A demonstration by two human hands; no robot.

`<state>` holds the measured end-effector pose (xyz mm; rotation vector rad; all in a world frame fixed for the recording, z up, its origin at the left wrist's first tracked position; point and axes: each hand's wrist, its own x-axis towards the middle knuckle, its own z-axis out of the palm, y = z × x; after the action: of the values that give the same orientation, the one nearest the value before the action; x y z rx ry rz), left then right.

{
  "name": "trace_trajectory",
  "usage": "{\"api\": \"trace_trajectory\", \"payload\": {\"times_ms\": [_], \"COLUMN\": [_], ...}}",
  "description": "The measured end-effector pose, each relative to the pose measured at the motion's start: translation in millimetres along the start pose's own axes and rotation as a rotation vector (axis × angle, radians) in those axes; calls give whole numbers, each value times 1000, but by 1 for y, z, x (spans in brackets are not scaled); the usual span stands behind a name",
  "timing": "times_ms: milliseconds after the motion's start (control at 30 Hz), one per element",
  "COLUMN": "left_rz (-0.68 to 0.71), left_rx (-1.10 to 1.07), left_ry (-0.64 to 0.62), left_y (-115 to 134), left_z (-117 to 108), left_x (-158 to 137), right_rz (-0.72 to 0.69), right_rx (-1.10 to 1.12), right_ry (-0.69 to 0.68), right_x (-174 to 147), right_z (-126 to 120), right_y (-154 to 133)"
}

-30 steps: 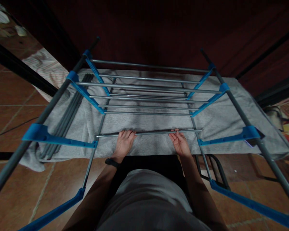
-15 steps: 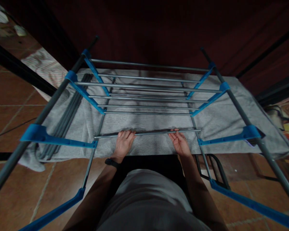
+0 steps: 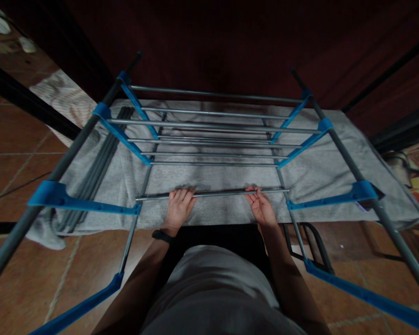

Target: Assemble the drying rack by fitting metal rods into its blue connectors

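Observation:
A thin grey metal rod (image 3: 219, 193) lies crosswise in front of me, between the two sides of a rack with blue plastic brackets (image 3: 87, 204). My left hand (image 3: 180, 207) wraps over the rod left of its middle, knuckles up. Nearer its right end, my right hand (image 3: 261, 205) pinches it between thumb and fingers, palm turned up. The rod's left end is by the tip of the left bracket; its right end overlaps the right upright just above the right bracket (image 3: 330, 199). Farther back, several rods (image 3: 212, 126) span the other brackets.
Grey cloth (image 3: 209, 209) covers the surface under the rack. Several loose grey rods (image 3: 97, 170) lie bundled at its left. Long side poles (image 3: 347, 156) rise toward me on both sides. A dark chair frame (image 3: 316, 246) stands low at the right, above tiled floor (image 3: 17, 260).
The rod has shifted very slightly left in my hands. My grip on it and the rack look otherwise the same.

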<state>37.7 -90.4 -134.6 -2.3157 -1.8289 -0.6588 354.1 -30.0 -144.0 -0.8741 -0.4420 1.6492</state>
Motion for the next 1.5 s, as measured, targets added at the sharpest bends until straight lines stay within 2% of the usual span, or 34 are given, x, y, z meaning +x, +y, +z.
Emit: {"api": "trace_trajectory", "payload": {"times_ms": [333, 933, 1300, 1500], "left_rz": [-49, -34, -31, -36], "left_rx": [37, 25, 10, -4], "left_ry": [69, 46, 27, 37], "left_y": [2, 0, -1, -1], "left_z": [-3, -1, 0, -2], "left_x": [2, 0, 0, -1], "right_rz": [18, 46, 15, -36], "right_rx": [61, 80, 182, 279], "right_ry": [-4, 17, 85, 182], "right_x": [0, 4, 1, 0], "right_z": [-1, -5, -4, -8], "right_y": [-3, -3, -8, -13]}}
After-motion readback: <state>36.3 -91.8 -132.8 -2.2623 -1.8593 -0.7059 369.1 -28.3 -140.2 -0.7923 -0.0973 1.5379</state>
